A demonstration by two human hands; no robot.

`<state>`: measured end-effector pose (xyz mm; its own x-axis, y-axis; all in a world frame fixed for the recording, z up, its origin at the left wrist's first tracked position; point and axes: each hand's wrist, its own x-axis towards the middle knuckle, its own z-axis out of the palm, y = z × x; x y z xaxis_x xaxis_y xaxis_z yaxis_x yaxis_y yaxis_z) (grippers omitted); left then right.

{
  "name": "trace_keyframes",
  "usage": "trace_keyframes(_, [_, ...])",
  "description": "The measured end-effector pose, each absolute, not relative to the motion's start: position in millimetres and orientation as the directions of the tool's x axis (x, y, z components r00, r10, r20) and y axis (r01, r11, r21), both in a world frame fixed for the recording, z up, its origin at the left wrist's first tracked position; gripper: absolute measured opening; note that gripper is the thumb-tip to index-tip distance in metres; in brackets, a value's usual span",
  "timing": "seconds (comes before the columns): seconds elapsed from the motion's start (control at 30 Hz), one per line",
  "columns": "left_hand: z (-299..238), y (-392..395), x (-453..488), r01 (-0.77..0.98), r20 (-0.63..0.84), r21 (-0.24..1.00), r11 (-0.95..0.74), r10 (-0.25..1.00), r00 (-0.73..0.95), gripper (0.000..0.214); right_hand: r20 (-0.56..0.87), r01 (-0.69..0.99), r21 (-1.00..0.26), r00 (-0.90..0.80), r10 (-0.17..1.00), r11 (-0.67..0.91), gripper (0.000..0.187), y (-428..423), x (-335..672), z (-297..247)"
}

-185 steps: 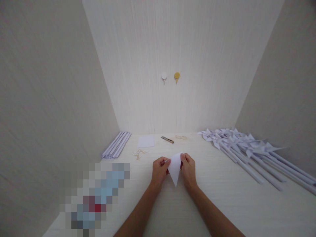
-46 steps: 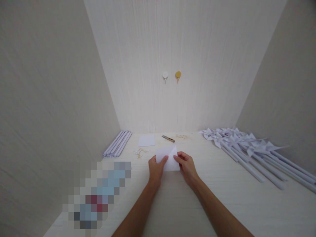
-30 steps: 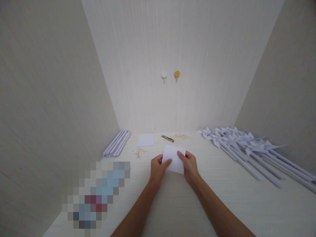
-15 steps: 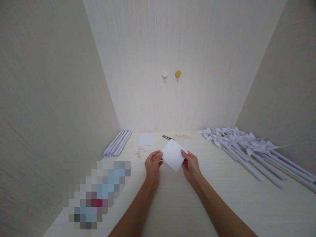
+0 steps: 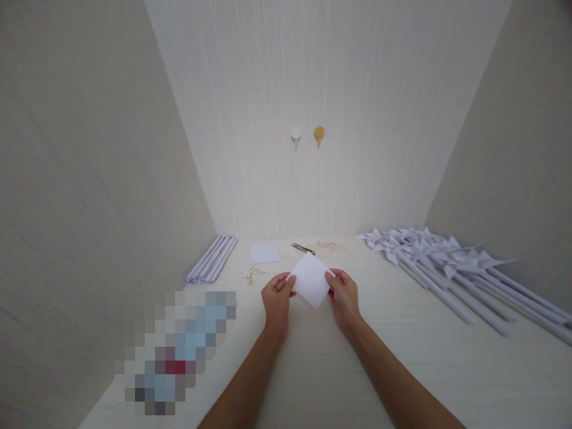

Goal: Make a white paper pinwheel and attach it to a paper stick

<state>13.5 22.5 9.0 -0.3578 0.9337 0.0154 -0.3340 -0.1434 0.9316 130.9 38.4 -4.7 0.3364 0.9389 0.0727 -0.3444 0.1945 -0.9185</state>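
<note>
A square sheet of white paper (image 5: pixel 311 281) is held up with one corner pointing toward me, above the pale table. My left hand (image 5: pixel 277 293) pinches its left corner, thumb on top. At the right corner, my right hand (image 5: pixel 342 292) grips it the same way, fingers tucked underneath. Just beyond the sheet lies a pair of small thread snips (image 5: pixel 302 248). Farther left, a stack or sheet of white square paper (image 5: pixel 264 253) rests flat, with a small scatter of pin-like pieces (image 5: pixel 252 275) in front of it.
Rolled white paper sticks (image 5: pixel 211 259) lie bundled at the back left. Several paper pinwheels on sticks (image 5: pixel 440 268) are piled along the right. Small tan bits (image 5: pixel 327 245) lie near the back wall, which bears a white hook (image 5: pixel 295 134) and a yellow hook (image 5: pixel 319 133). A pixelated patch covers the left front.
Both hands still hold the paper. The view has shifted slightly, and the left thumb now sits a little farther over the paper's corner.
</note>
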Motion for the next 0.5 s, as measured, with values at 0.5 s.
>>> trace_keyframes(0.5, [6.6,24.6,11.7,-0.289,0.059,0.937,-0.198,0.903,-0.425,0.027,0.249,0.201,-0.964,0.435,0.865,0.177,0.014,31.8,133.1,-2.6])
